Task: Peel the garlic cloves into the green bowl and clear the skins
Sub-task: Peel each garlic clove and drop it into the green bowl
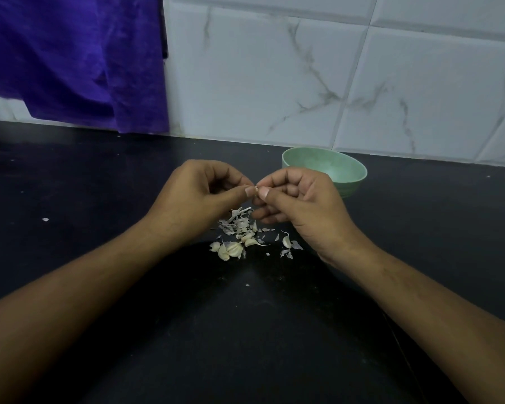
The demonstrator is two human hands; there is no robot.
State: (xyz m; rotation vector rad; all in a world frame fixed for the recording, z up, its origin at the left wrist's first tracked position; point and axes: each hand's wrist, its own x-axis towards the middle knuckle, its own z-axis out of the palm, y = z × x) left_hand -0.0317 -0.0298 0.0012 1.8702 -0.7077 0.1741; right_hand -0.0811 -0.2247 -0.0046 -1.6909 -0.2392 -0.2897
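Above bench (99,199) middle, left hand (199,193) & right hand (298,199) pinch one garlic clove (256,187), both grips clamped on it. Just behind sits green bowl (359,168), near back edge. Advice: peel slowly, w/ thumbnails, over skins (236,225) below.

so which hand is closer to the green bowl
Right. The right hand is directly in front of the green bowl, hiding part of it; the left hand is farther left, both pinching one garlic clove.

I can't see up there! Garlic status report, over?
Left hand and right hand pinch one clove. Skins piled below; green bowl behind. Nothing blocking.
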